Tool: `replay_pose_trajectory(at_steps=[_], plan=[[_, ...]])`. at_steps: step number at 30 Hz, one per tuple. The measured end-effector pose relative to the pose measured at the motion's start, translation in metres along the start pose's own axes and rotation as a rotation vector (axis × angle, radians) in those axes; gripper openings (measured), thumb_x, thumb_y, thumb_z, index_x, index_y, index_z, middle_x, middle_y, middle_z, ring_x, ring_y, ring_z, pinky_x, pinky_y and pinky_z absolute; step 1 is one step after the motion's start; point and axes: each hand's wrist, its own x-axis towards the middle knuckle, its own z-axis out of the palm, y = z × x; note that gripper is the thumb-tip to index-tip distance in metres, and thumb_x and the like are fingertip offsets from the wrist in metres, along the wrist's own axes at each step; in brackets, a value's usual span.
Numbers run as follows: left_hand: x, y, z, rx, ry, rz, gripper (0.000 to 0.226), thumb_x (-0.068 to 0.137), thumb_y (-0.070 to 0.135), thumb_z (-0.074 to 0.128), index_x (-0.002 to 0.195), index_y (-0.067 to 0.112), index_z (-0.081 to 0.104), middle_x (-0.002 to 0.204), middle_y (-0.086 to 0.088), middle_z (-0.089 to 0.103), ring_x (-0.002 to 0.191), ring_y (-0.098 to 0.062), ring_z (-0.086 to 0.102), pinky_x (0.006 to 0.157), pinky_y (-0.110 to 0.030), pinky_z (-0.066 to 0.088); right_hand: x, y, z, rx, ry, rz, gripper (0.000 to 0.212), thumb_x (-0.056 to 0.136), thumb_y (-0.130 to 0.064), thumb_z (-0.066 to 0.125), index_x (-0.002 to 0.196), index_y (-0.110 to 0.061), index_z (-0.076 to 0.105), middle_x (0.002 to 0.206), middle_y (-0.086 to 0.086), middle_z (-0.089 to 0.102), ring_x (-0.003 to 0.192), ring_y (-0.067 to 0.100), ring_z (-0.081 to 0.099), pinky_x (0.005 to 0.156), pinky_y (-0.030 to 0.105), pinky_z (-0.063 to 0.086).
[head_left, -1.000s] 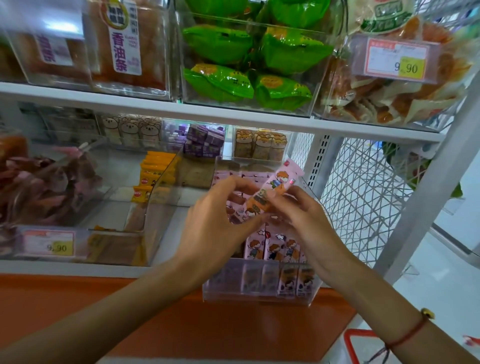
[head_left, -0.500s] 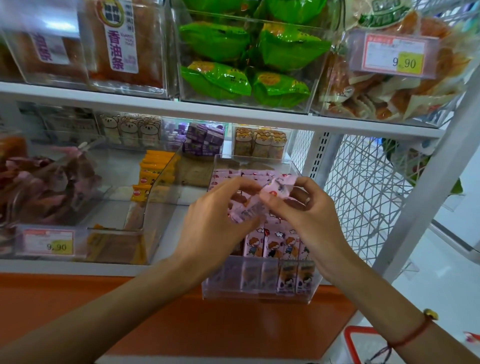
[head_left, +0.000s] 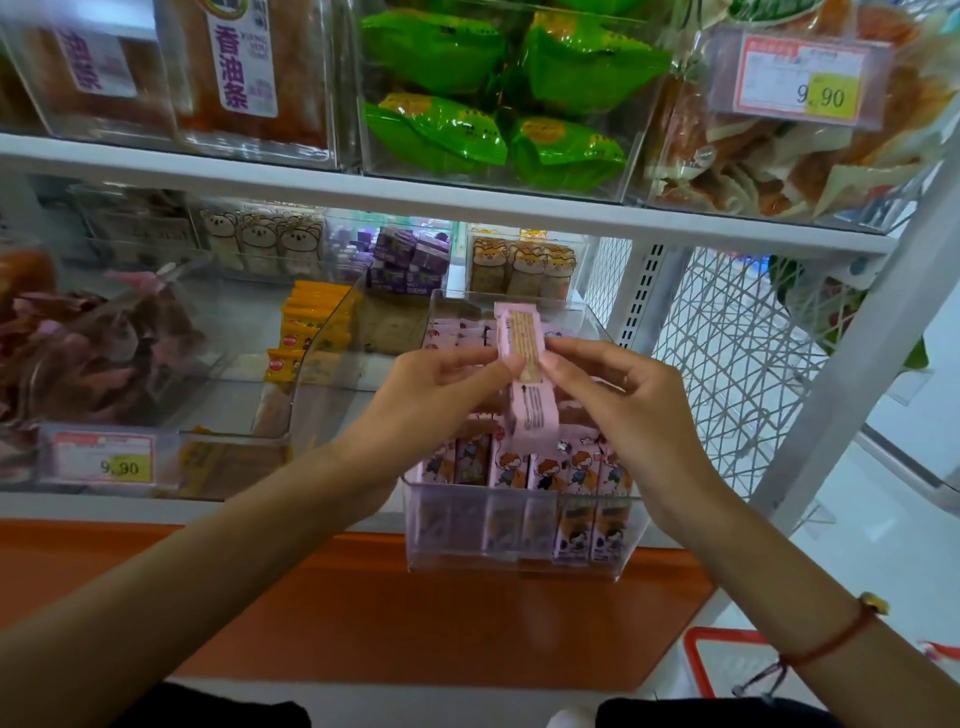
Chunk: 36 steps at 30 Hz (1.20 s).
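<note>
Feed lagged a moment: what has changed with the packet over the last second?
The packet turned from slanting, cartoon side showing, to upright with its windowed back showing. Left hand and right hand still pinch it over the bin, which stayed put.

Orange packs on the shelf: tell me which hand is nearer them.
Left. The left hand is to the right of the orange packs; the right hand is farther right, beyond the pink pack both hands pinch.

Held packets (head_left: 531, 415): centre of frame, between left hand (head_left: 431, 395) and right hand (head_left: 623, 410), over bin
Bin (head_left: 514, 564): on lower shelf (head_left: 104, 512), at front edge
Basket (head_left: 696, 660): lower right, below shelf
</note>
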Motion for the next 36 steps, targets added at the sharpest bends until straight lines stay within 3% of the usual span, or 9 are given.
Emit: replay_pose_trajectory(at_steps=[4, 7, 10, 13, 16, 20, 27, 31, 36], plan=[[0.001, 0.001, 0.0, -0.053, -0.013, -0.115, 0.025, 0.084, 0.036, 0.065, 0.099, 0.018, 0.07, 0.085, 0.003, 0.075, 0.073, -0.005, 0.071, 0.055, -0.011, 0.051, 0.001, 0.004, 0.0, 0.071, 0.0, 0.121, 0.013, 0.079, -0.022, 0.071, 0.092, -0.025, 0.072, 0.085, -0.005, 0.075, 0.081, 0.009, 0.071, 0.071, 0.021, 0.055], [0.001, 0.0, 0.0, -0.061, -0.027, -0.116, 0.021, 0.085, 0.031, 0.066, 0.104, 0.022, 0.066, 0.085, 0.008, 0.075, 0.075, -0.004, 0.071, 0.057, -0.011, 0.051, 0.002, 0.005, -0.001, 0.063, -0.015, 0.13, 0.023, 0.081, -0.022, 0.07, 0.104, -0.026, 0.069, 0.09, -0.005, 0.075, 0.085, 0.01, 0.07, 0.07, 0.022, 0.055], [0.0, 0.0, 0.001, 0.046, -0.021, 0.028, 0.033, 0.085, 0.017, 0.067, 0.115, 0.028, 0.059, 0.098, 0.011, 0.073, 0.088, 0.003, 0.067, 0.064, -0.007, 0.05, 0.001, 0.005, -0.002, 0.014, -0.044, 0.076, 0.043, 0.082, -0.02, 0.07, 0.121, -0.035, 0.059, 0.104, -0.01, 0.069, 0.092, 0.003, 0.067, 0.079, 0.024, 0.054], [-0.002, 0.002, 0.003, 0.163, 0.005, 0.242, 0.041, 0.083, 0.002, 0.066, 0.115, 0.025, 0.057, 0.107, 0.015, 0.065, 0.098, 0.007, 0.062, 0.075, -0.005, 0.047, -0.002, 0.003, -0.001, -0.059, -0.063, -0.074, 0.042, 0.079, -0.014, 0.072, 0.115, -0.032, 0.058, 0.104, -0.013, 0.068, 0.093, -0.001, 0.066, 0.077, 0.016, 0.053], [-0.004, 0.004, 0.004, 0.123, -0.021, 0.288, 0.039, 0.084, -0.004, 0.062, 0.112, 0.023, 0.055, 0.11, 0.01, 0.065, 0.102, 0.002, 0.063, 0.082, -0.01, 0.049, -0.004, 0.001, 0.0, -0.1, -0.049, -0.175, 0.044, 0.077, -0.012, 0.075, 0.111, -0.034, 0.059, 0.103, -0.01, 0.068, 0.093, 0.003, 0.066, 0.079, 0.015, 0.052], [-0.004, 0.003, 0.002, 0.137, -0.047, 0.264, 0.036, 0.091, 0.007, 0.056, 0.123, 0.024, 0.057, 0.116, 0.014, 0.065, 0.111, 0.004, 0.056, 0.095, -0.022, 0.046, -0.005, -0.001, 0.002, -0.263, 0.036, -0.276, 0.046, 0.077, -0.026, 0.076, 0.12, -0.029, 0.06, 0.103, -0.007, 0.066, 0.092, 0.006, 0.064, 0.082, 0.025, 0.054], [-0.006, 0.003, 0.001, -0.026, 0.017, 0.222, 0.032, 0.083, 0.016, 0.067, 0.114, 0.024, 0.061, 0.104, 0.007, 0.07, 0.092, -0.005, 0.069, 0.07, -0.013, 0.053, -0.007, -0.002, 0.004, -0.426, 0.011, -0.392, 0.051, 0.08, -0.033, 0.072, 0.128, -0.026, 0.059, 0.099, -0.009, 0.057, 0.093, 0.001, 0.054, 0.08, 0.01, 0.045], [-0.007, 0.005, 0.002, -0.097, 0.125, 0.192, 0.034, 0.081, 0.025, 0.067, 0.113, 0.015, 0.061, 0.103, 0.001, 0.07, 0.092, -0.009, 0.07, 0.071, -0.017, 0.055, -0.009, -0.001, 0.005, -0.349, -0.069, -0.279, 0.06, 0.075, -0.029, 0.077, 0.128, -0.032, 0.049, 0.111, -0.02, 0.054, 0.106, -0.006, 0.053, 0.078, 0.004, 0.045], [-0.006, 0.011, 0.0, -0.133, 0.163, 0.16, 0.054, 0.07, 0.043, 0.068, 0.118, 0.021, 0.055, 0.113, 0.001, 0.066, 0.098, -0.007, 0.068, 0.073, -0.019, 0.056, -0.005, -0.004, 0.001, -0.11, -0.123, -0.143, 0.037, 0.076, -0.033, 0.066, 0.111, -0.023, 0.058, 0.102, -0.01, 0.067, 0.087, 0.001, 0.066, 0.072, 0.014, 0.051]])
